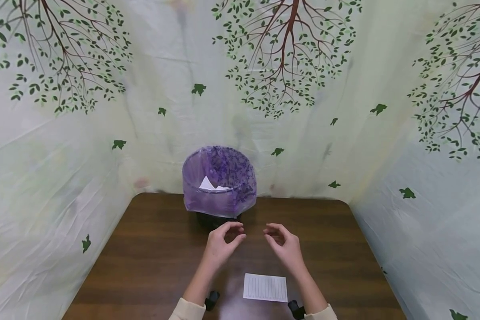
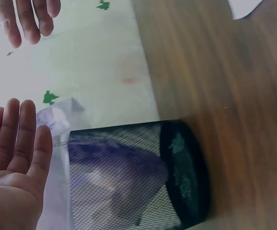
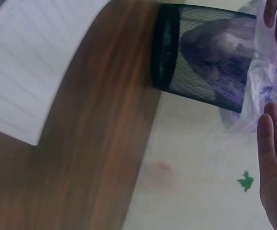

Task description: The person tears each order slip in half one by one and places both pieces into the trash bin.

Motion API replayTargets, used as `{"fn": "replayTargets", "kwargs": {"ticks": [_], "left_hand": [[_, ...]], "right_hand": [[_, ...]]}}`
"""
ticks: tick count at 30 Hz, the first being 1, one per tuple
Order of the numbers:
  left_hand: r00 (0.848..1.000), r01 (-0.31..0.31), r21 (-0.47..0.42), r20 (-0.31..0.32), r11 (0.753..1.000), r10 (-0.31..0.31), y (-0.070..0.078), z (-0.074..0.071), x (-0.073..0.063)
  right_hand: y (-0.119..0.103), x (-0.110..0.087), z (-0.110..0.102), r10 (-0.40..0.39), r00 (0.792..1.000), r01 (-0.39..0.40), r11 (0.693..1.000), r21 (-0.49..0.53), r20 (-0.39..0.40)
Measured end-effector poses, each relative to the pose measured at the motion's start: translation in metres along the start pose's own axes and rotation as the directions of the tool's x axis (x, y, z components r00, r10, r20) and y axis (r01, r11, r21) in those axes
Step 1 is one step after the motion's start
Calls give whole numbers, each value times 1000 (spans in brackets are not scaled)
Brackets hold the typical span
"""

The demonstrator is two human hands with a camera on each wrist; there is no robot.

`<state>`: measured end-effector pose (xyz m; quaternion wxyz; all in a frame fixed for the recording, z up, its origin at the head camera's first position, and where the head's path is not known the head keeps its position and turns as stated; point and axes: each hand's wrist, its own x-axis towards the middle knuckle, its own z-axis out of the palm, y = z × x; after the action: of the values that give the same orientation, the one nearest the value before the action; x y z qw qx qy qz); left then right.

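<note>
Both hands hover over the table, facing each other with a gap between them and nothing held. My left hand (image 1: 221,244) is just in front of the bin, its fingers loosely bent and the thumb apart from them. To its right, my right hand (image 1: 286,246) has a similar relaxed curve. Below and between the wrists lies a white lined sheet of paper (image 1: 265,287) on the table. Behind the left hand stands a dark mesh bin (image 2: 124,177) lined with a purple patterned bag (image 1: 220,202). White paper pieces (image 1: 208,184) show inside the bag's mouth.
The brown wooden table (image 1: 152,253) ends at a pale curtain (image 1: 160,160) printed with trees and leaves, which also hangs along both sides. The bin stands near the table's far edge. Black wrist straps (image 1: 212,300) are on the forearms.
</note>
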<state>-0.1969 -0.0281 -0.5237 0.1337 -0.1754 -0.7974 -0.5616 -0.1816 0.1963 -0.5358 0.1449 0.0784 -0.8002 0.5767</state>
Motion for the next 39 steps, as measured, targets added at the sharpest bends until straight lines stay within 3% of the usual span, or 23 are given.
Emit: {"fn": "replayTargets", "kwargs": {"ticks": [15,22,30,34,39], "left_hand": [[995,12,79,93,997,-19,-25,17,-25],[992,-42,114,125,993,28,-32,26,-35],[986,-80,132,157,988,59,-34,39,-47],[982,-70,148,185,987,42,-39,47,-54],[974,-11,106,227,994,-14,-45,53,-61]], "right_hand": [[30,-48,1,148,989,-147,989,-25,11],[44,-65,5,204,979,-202,978,-55,24],[55,-79,5,201,979,-199,978,-61,34],[60,-83,5,203,979,-200,977,-77,27],[66,-88,5,241,970,-238,967,-88,30]]}}
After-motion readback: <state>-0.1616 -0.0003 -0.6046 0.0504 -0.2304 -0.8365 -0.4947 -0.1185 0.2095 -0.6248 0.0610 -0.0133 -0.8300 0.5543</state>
